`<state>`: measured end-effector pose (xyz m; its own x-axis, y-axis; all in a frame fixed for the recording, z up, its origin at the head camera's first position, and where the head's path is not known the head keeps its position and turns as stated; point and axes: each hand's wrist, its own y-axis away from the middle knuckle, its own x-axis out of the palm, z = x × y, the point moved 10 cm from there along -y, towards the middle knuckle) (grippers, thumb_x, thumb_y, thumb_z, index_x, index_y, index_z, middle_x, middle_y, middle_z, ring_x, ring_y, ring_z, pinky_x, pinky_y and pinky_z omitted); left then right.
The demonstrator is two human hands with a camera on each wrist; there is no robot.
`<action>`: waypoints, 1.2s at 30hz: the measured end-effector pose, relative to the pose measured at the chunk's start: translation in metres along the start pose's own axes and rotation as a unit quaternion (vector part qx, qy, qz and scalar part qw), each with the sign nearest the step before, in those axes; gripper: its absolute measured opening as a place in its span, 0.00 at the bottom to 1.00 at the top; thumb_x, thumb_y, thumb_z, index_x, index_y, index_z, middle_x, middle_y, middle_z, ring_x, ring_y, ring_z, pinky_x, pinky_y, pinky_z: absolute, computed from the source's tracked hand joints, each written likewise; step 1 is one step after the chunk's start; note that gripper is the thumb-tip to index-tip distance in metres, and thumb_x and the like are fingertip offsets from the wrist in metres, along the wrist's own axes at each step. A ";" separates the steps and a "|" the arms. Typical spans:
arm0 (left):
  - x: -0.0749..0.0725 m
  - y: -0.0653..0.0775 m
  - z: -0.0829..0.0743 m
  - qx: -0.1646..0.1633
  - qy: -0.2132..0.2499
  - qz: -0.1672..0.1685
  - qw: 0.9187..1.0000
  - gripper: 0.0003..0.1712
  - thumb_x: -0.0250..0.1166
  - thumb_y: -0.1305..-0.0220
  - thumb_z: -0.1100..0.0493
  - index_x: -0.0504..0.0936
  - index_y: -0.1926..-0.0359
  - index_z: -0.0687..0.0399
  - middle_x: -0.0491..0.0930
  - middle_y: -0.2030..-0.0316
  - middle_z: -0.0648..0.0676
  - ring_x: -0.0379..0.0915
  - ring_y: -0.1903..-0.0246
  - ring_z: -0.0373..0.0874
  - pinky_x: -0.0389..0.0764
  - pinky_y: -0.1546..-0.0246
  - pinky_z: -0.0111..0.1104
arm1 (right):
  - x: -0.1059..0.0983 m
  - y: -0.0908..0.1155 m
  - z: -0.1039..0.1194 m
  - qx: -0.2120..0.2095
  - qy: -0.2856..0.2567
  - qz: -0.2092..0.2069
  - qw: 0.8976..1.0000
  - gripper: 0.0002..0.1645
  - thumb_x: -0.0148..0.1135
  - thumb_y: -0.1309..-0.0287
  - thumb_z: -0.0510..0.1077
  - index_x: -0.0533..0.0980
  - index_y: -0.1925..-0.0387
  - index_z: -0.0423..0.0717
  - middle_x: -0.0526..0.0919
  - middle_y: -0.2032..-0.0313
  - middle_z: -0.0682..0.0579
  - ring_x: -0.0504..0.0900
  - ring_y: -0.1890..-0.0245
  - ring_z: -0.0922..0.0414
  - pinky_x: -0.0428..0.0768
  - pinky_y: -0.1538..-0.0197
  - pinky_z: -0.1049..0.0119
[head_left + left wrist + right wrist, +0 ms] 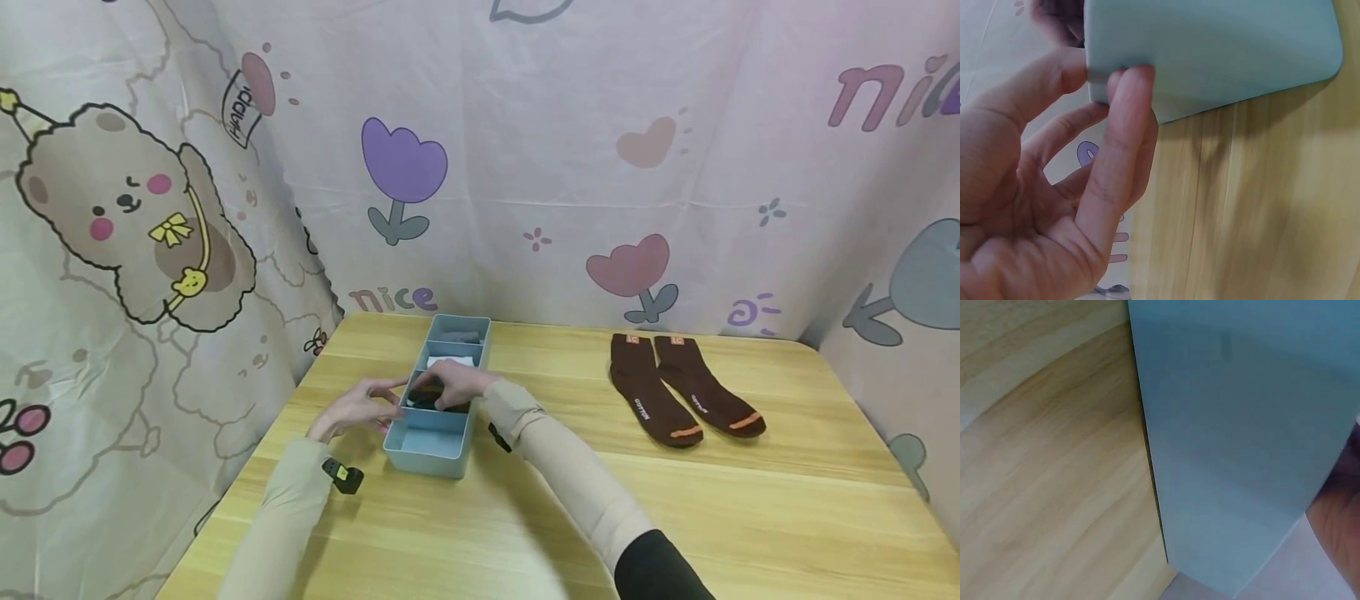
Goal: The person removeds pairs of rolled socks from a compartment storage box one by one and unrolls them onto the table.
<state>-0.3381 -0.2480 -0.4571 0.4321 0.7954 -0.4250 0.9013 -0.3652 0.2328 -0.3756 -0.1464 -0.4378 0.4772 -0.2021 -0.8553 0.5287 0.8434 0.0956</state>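
Observation:
A light blue divided box [427,462] stands on the table in the head view. My right hand [457,383] reaches into its third compartment from the back, fingers curled on a dark folded sock [424,400] that the hand partly hides. My left hand [360,408] is at the box's left side. In the left wrist view, the fingertips [1132,87] touch the outer wall, fingers only slightly bent. The right wrist view is mostly filled by the box's side wall [1241,437], with a bit of the right hand at the right edge.
A pair of brown socks [652,392] with orange toe stripes lies flat at the right of the table [787,517]. In the box's back compartments are a grey folded item [459,337] and a white one [450,362]. A printed curtain [525,150] hangs behind and at the sides.

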 end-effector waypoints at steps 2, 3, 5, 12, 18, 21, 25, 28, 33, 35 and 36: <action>0.000 0.000 0.000 -0.001 -0.002 -0.003 1.000 0.42 0.67 0.36 0.64 0.60 0.25 0.63 0.77 0.54 0.65 0.80 0.73 0.42 0.88 0.66 0.40 | -0.004 0.003 0.002 -0.004 -0.013 -0.011 1.000 0.31 0.69 0.44 0.34 0.77 0.37 0.47 0.83 0.41 0.50 0.78 0.45 0.56 0.74 0.34 0.61; 0.000 0.000 0.000 -0.001 -0.003 -0.004 1.000 0.42 0.67 0.37 0.64 0.60 0.25 0.63 0.77 0.54 0.65 0.80 0.73 0.42 0.88 0.66 0.40 | -0.006 0.005 0.003 -0.006 -0.021 -0.016 1.000 0.31 0.69 0.44 0.34 0.77 0.37 0.46 0.83 0.42 0.49 0.78 0.45 0.56 0.75 0.35 0.62; 0.000 0.001 0.000 -0.002 -0.006 -0.007 1.000 0.42 0.67 0.37 0.64 0.60 0.25 0.63 0.77 0.53 0.65 0.80 0.72 0.43 0.88 0.65 0.40 | -0.010 0.008 0.003 -0.010 -0.033 -0.029 0.999 0.32 0.69 0.45 0.33 0.77 0.37 0.47 0.83 0.42 0.49 0.78 0.45 0.56 0.75 0.37 0.62; 0.001 0.001 0.001 -0.003 0.000 -0.006 1.000 0.43 0.67 0.37 0.65 0.59 0.25 0.64 0.76 0.53 0.65 0.78 0.70 0.43 0.88 0.66 0.37 | -0.028 0.024 0.009 -0.041 -0.070 -0.071 0.994 0.32 0.68 0.45 0.32 0.77 0.37 0.47 0.83 0.41 0.48 0.79 0.45 0.53 0.77 0.37 0.60; 0.002 0.000 -0.003 0.007 -0.004 -0.008 1.000 0.43 0.67 0.37 0.65 0.58 0.25 0.66 0.76 0.54 0.65 0.78 0.71 0.41 0.88 0.63 0.44 | -0.044 0.041 0.011 -0.052 -0.109 -0.097 0.988 0.31 0.67 0.43 0.32 0.77 0.37 0.49 0.82 0.40 0.48 0.81 0.47 0.52 0.79 0.38 0.58; 0.002 0.001 -0.005 0.008 -0.005 -0.013 1.000 0.43 0.67 0.38 0.66 0.59 0.25 0.66 0.76 0.54 0.65 0.79 0.71 0.41 0.88 0.61 0.47 | -0.050 0.051 0.011 -0.064 -0.130 -0.108 0.984 0.32 0.66 0.44 0.31 0.76 0.36 0.48 0.81 0.40 0.47 0.81 0.48 0.52 0.80 0.39 0.60; 0.001 0.002 -0.008 0.001 -0.013 -0.018 1.000 0.45 0.68 0.40 0.67 0.57 0.25 0.68 0.76 0.54 0.66 0.80 0.70 0.43 0.87 0.59 0.50 | -0.055 0.065 0.007 -0.076 -0.167 -0.119 0.976 0.33 0.65 0.45 0.30 0.75 0.36 0.46 0.79 0.39 0.44 0.82 0.48 0.50 0.81 0.40 0.60; -0.001 0.005 -0.015 -0.010 -0.036 -0.042 0.998 0.48 0.70 0.42 0.66 0.56 0.25 0.69 0.74 0.54 0.65 0.78 0.70 0.42 0.88 0.62 0.44 | -0.056 0.078 -0.001 -0.069 -0.193 -0.124 0.971 0.32 0.66 0.46 0.30 0.75 0.37 0.45 0.78 0.38 0.42 0.81 0.45 0.48 0.79 0.37 0.58; -0.002 0.011 -0.047 0.009 -0.126 -0.125 0.984 0.49 0.74 0.48 0.64 0.61 0.27 0.70 0.74 0.60 0.61 0.68 0.71 0.42 0.75 0.72 0.31 | -0.053 0.101 -0.017 -0.059 -0.222 -0.137 0.964 0.31 0.67 0.48 0.31 0.72 0.40 0.41 0.78 0.38 0.39 0.81 0.43 0.46 0.79 0.36 0.55; 0.006 0.013 -0.063 0.024 -0.153 -0.154 0.976 0.49 0.75 0.50 0.63 0.63 0.28 0.67 0.74 0.62 0.59 0.67 0.70 0.43 0.72 0.71 0.31 | -0.050 0.109 -0.025 -0.062 -0.231 -0.141 0.961 0.29 0.67 0.48 0.30 0.71 0.43 0.39 0.79 0.40 0.37 0.81 0.44 0.46 0.80 0.38 0.59; 0.012 0.014 -0.072 0.034 -0.159 -0.163 0.973 0.48 0.76 0.50 0.63 0.64 0.29 0.67 0.74 0.64 0.58 0.67 0.71 0.43 0.72 0.70 0.31 | -0.048 0.113 -0.028 -0.063 -0.238 -0.141 0.959 0.28 0.66 0.49 0.29 0.71 0.45 0.37 0.80 0.41 0.36 0.81 0.44 0.46 0.80 0.39 0.61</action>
<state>-0.3226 -0.2087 -0.3959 0.1001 0.6890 -0.7178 0.9874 -0.1577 -0.0136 -0.3587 -0.0278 -0.4001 0.6104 -0.6092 -0.5062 0.6083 0.7699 -0.1930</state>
